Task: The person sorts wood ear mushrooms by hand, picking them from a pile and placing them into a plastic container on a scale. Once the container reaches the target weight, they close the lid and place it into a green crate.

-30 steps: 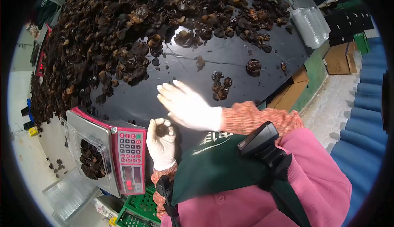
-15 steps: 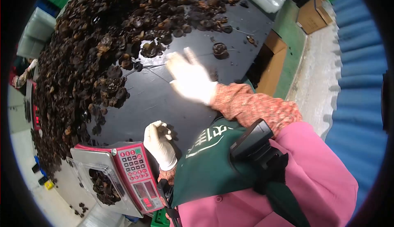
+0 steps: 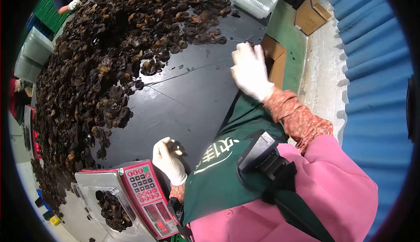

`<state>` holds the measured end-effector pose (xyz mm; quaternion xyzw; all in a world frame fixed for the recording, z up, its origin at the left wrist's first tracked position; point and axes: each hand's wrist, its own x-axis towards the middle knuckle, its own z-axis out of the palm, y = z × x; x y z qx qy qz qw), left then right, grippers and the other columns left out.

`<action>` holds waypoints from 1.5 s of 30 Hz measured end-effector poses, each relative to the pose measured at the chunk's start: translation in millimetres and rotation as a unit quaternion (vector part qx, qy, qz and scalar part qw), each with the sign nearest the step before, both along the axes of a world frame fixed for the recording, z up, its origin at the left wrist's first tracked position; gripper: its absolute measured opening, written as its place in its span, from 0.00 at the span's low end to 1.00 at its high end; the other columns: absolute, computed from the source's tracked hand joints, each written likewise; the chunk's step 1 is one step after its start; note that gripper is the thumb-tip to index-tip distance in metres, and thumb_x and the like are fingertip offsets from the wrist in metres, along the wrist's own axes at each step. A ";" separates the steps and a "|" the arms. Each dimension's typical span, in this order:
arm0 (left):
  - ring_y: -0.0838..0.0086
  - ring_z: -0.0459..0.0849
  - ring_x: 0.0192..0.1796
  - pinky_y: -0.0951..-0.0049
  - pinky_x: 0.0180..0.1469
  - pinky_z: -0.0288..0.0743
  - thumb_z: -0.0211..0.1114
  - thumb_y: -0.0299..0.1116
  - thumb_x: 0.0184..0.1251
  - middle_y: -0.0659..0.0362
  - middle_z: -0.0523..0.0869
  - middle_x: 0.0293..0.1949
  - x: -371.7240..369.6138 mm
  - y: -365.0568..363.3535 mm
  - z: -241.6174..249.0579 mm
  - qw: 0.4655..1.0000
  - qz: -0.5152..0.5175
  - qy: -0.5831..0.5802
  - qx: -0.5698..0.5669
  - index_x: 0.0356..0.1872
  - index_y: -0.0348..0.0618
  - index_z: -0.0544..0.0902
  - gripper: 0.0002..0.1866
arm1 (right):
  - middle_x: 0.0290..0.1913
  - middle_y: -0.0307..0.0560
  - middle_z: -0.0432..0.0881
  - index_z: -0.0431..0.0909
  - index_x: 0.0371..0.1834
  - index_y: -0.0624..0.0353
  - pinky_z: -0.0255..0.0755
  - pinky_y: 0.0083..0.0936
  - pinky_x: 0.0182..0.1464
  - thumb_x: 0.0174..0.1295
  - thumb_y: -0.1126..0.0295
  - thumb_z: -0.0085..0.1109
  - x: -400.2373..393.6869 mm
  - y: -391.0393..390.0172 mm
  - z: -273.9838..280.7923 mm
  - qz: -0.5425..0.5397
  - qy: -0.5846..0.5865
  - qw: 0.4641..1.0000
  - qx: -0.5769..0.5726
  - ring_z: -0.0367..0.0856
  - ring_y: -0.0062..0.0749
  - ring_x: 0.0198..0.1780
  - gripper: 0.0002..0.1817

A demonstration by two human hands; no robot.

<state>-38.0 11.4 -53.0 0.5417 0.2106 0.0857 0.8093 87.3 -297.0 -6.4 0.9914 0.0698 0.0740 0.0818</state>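
Left hand (image 3: 170, 162) has its fingers curled round a dark piece (image 3: 174, 147) near the scale (image 3: 142, 183); right hand's (image 3: 251, 73) are slightly apart by the open box (image 3: 278, 70). Sloppy grip could drop that piece, imo.

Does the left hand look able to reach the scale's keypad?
Probably yes: the left hand is close beside the keypad, and nothing visible stands between, though it seems to hold a dark piece.

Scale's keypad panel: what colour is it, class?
Pinkish red; the head view shows the keypad panel best.
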 end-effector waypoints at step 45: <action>0.84 0.76 0.22 0.85 0.21 0.66 0.54 0.32 0.80 0.61 0.83 0.27 1.5 -13.6 -10.7 0.979 0.042 0.064 0.186 0.36 0.38 0.83 0.13 | 0.79 0.66 0.56 0.64 0.77 0.55 0.39 0.68 0.76 0.73 0.48 0.47 137.5 -79.1 -81.1 -0.102 -0.124 0.984 0.076 0.52 0.61 0.80 0.34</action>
